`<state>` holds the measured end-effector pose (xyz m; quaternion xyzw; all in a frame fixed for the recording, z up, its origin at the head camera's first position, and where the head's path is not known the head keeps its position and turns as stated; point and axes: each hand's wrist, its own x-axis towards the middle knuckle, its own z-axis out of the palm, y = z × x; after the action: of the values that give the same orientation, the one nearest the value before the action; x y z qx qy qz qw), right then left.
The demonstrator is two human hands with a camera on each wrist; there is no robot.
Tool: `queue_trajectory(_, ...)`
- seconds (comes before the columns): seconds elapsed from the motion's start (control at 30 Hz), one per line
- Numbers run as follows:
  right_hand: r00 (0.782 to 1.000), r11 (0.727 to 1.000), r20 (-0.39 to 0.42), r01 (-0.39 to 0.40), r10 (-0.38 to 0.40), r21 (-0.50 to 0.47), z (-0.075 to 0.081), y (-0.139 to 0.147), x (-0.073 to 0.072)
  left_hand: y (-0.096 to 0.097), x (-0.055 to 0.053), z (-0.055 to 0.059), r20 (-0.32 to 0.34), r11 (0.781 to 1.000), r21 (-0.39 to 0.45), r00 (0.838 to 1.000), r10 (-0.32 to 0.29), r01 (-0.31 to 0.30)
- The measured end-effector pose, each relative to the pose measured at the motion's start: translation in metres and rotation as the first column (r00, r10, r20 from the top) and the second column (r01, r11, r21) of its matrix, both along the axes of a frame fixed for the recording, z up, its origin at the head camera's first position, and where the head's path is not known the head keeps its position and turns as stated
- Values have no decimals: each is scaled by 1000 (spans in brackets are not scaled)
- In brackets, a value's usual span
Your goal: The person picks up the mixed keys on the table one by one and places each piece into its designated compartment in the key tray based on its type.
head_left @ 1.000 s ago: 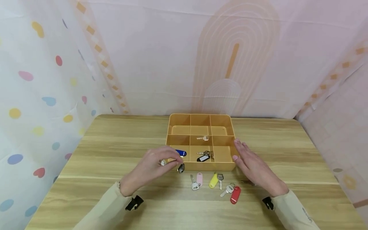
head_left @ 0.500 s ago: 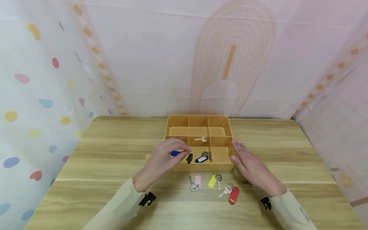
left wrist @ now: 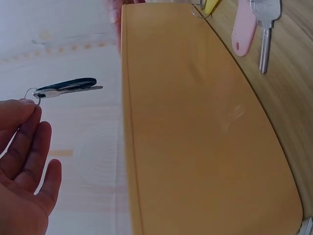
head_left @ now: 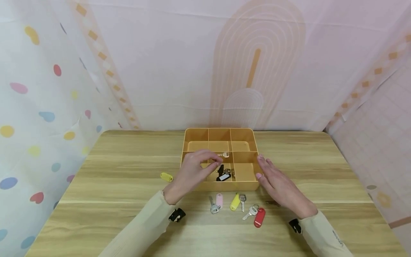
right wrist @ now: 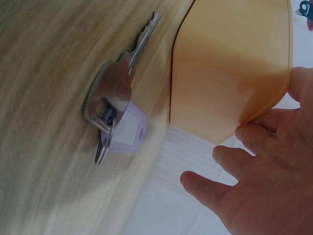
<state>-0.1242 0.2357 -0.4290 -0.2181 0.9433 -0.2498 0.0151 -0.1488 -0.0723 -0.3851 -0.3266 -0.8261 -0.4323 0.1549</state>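
Note:
My left hand (head_left: 197, 169) pinches a key ring between thumb and fingertip. From it hang a key and a black key tag (left wrist: 73, 84), held above the front middle compartment of the orange divided box (head_left: 237, 186). Another black key tag (head_left: 223, 177) with a white label lies in that compartment beside a key. A key shape (head_left: 226, 155) shows at the divider behind it. My right hand (head_left: 280, 184) rests with extended fingers against the box's right wall. My left hand covers much of the front left compartment.
In front of the box lie keys with a pink tag (head_left: 219, 201), a yellow tag (head_left: 235, 202) and a red tag (head_left: 259, 217). Left of the box is another yellow tag (head_left: 166, 176). Beneath my right hand lies a key with a lilac tag (right wrist: 129, 129).
My left hand has carried the key with the black tag rightward, from the box's front left corner to over the middle compartment. The yellow tag at left came into sight. My right hand stays at the box.

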Motion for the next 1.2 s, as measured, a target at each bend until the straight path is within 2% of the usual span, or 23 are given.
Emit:
queue_trajectory(0.23, 1000, 1000, 0, -3, 3, 5, 0, -1, -1, 7, -11, -10, 59, 999, -38, 998, 4, -1)
queue_trajectory(0.33, 1000, 1000, 6, -3, 3, 0, 0, -1, -1, 8, -14, -16, 63, 998, -65, 998, 2, 3)
queue_trajectory(0.6, 1000, 1000, -2, -4, 4, 6, 0, 2, -2, 10, -19, -27, 9, 974, -225, 999, 43, -40)
queue_trajectory(0.7, 1000, 1000, -5, -4, 4, 9, 0, 3, -2, 10, -21, -29, -15, 966, -255, 999, 48, -50)
queue_trajectory(0.9, 1000, 1000, -4, -3, 3, 11, 0, 4, -3, 11, -24, -31, -15, 955, -293, 998, 55, -57)
queue_trajectory(1.2, 1000, 1000, -5, 2, -2, 10, 1, 7, -2, 15, -27, -35, -90, 923, -377, 995, 42, -73)
